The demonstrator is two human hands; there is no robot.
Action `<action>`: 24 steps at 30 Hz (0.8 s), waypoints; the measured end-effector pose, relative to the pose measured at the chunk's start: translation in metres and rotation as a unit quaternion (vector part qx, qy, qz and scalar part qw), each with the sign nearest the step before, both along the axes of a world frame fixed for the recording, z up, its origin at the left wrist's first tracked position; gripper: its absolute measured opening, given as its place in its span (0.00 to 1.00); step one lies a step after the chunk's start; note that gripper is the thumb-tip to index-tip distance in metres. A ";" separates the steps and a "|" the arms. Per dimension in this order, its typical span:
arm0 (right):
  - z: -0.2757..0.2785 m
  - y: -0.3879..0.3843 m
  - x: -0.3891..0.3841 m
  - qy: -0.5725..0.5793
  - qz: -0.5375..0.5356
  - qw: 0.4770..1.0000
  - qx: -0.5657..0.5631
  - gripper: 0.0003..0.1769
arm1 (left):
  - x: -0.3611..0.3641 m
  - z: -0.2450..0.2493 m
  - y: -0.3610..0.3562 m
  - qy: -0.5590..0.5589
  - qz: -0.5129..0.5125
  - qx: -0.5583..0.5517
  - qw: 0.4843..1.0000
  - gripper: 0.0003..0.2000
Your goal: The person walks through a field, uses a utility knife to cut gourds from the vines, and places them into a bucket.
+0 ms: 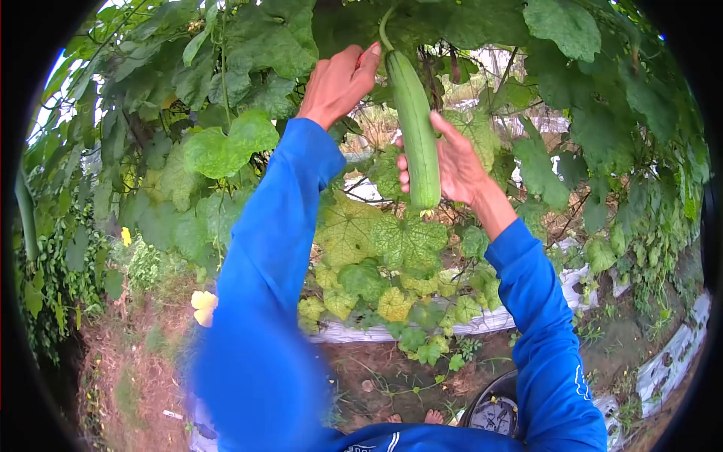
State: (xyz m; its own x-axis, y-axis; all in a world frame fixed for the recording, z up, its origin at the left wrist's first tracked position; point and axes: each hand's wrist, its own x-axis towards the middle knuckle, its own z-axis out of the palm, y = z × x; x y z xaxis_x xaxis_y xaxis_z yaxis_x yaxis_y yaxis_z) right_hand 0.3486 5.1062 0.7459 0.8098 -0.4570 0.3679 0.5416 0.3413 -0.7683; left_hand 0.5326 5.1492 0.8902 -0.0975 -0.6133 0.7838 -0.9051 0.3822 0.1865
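Note:
A long green luffa gourd (414,135) hangs from the vine by its curved stem (384,29), in the upper middle of the view. My right hand (452,162) wraps round its lower half from behind, with fingertips showing on the left side and the thumb up along the right. My left hand (343,81) is closed just left of the gourd's top, close to the stem. A small bit of red shows between its thumb and fingers; most of what it grips is hidden.
Broad vine leaves (256,45) surround both hands. Another gourd (26,215) hangs at far left. Yellow flowers (203,307) are lower left. Below are pale plastic sheeting (482,324), a dark bucket (471,418) by my right sleeve, and bare feet (434,416) on soil.

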 end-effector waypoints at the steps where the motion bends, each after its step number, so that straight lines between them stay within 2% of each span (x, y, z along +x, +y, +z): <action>1: -0.009 -0.003 0.000 -0.002 0.002 1.000 -0.002 0.41 | 0.000 -0.002 0.007 0.004 -0.005 0.008 1.000 0.28; 3: -0.027 -0.007 0.003 0.025 -0.066 0.997 -0.006 0.35 | 0.003 -0.005 0.017 0.007 -0.007 0.016 1.000 0.28; 5: -0.040 -0.011 0.007 0.030 -0.084 0.996 0.007 0.36 | 0.010 -0.009 0.025 0.045 -0.016 0.058 0.997 0.29; 7: -0.052 -0.015 0.010 0.012 -0.142 0.988 0.065 0.38 | 0.013 -0.020 0.027 0.058 -0.046 0.071 0.995 0.31; 8: -0.055 -0.005 0.013 -0.037 -0.147 0.982 0.116 0.39 | 0.019 -0.026 0.024 0.058 -0.055 0.069 0.994 0.32; 9: -0.046 0.010 0.014 -0.036 -0.151 0.977 0.147 0.39 | 0.016 -0.031 0.031 0.063 -0.074 0.105 0.990 0.33; 10: -0.079 -0.047 0.014 -0.020 -0.067 0.992 0.107 0.37 | 0.016 -0.037 0.041 0.001 -0.061 0.079 0.995 0.32; 11: -0.071 -0.027 0.020 -0.019 -0.163 0.976 0.145 0.35 | 0.021 -0.048 0.034 -0.022 -0.077 0.039 0.996 0.30; 12: -0.074 -0.030 0.020 -0.026 -0.107 0.987 0.120 0.33 | 0.007 -0.043 0.064 -0.050 -0.032 0.076 0.995 0.27; 13: -0.075 -0.029 0.022 -0.026 -0.126 0.982 0.139 0.33 | 0.006 -0.047 0.073 -0.035 -0.073 0.082 0.993 0.27; 14: -0.077 -0.023 0.027 -0.033 -0.174 0.964 0.199 0.32 | 0.006 -0.056 0.074 -0.054 -0.052 0.065 0.995 0.25; 15: -0.079 -0.019 0.030 -0.066 -0.128 0.963 0.228 0.30 | 0.002 -0.053 0.098 -0.080 -0.035 0.100 0.991 0.25; 16: -0.090 -0.025 0.032 -0.103 -0.093 0.966 0.220 0.27 | 0.001 -0.055 0.110 -0.086 -0.058 0.078 0.991 0.25; 19: -0.107 -0.030 0.035 -0.090 -0.053 0.970 0.217 0.26 | -0.001 -0.059 0.137 -0.106 -0.053 0.044 0.992 0.22; 21: -0.124 -0.044 0.038 -0.150 -0.005 0.979 0.137 0.26 | -0.001 -0.062 0.146 -0.151 -0.072 0.011 0.986 0.19; 22: -0.130 -0.050 0.039 -0.148 0.001 0.980 0.134 0.26 | -0.001 -0.061 0.155 -0.151 -0.070 0.015 0.986 0.18; 24: -0.137 -0.059 0.040 -0.187 -0.126 0.954 0.196 0.29 | 0.000 -0.060 0.170 -0.161 -0.074 -0.001 0.984 0.18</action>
State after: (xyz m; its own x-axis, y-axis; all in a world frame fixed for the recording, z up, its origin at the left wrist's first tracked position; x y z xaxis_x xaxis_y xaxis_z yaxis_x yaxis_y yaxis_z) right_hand 0.3882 5.0476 0.6089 0.5018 -0.7818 0.3701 0.8554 0.3852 -0.3462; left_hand 0.5324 5.3190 0.8301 -0.4294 -0.5725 0.6985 -0.8512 0.5150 -0.1011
